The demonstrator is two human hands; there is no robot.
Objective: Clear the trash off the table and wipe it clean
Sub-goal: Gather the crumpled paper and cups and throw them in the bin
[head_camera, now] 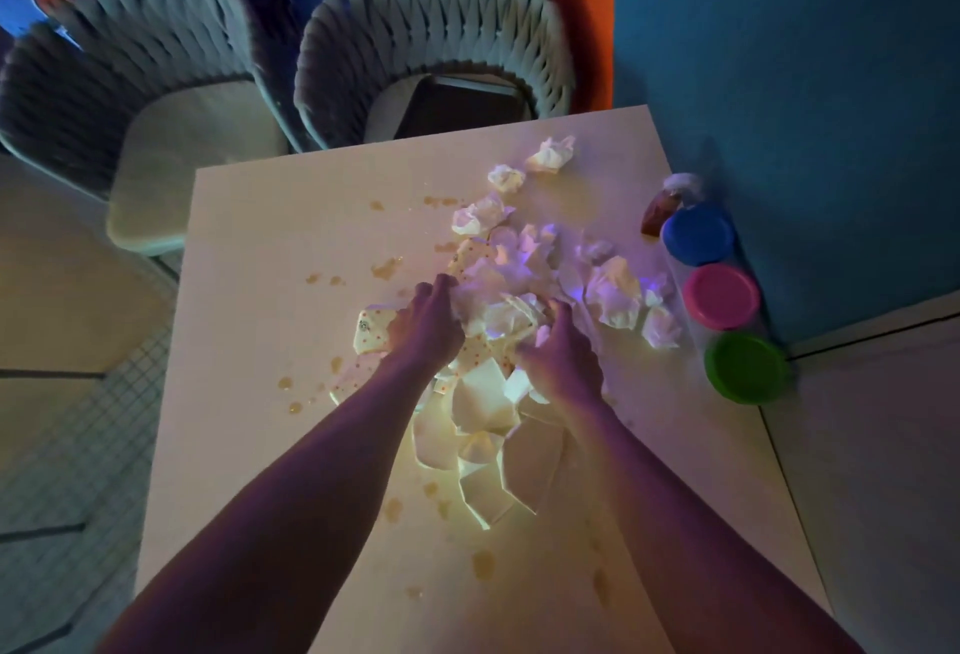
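Observation:
A pale square table (270, 445) carries a heap of trash down its middle. Crumpled white tissues (613, 297) spread from the centre toward the far right corner, with one wad (551, 153) farthest back. Torn flat paper pieces (483, 404) lie closer to me, and dotted paper scraps (370, 331) sit at the left of the heap. My left hand (427, 326) and my right hand (561, 357) both press into the pile from either side, fingers curled around crumpled tissue. Brownish liquid stains (385, 268) dot the tabletop.
Three tubs with blue (698, 233), pink (721, 295) and green (747, 367) lids line the table's right edge, with a small spray bottle (667, 206) behind them. Two woven chairs (431, 45) stand beyond the far edge; a dark bin (457, 105) rests on the right one.

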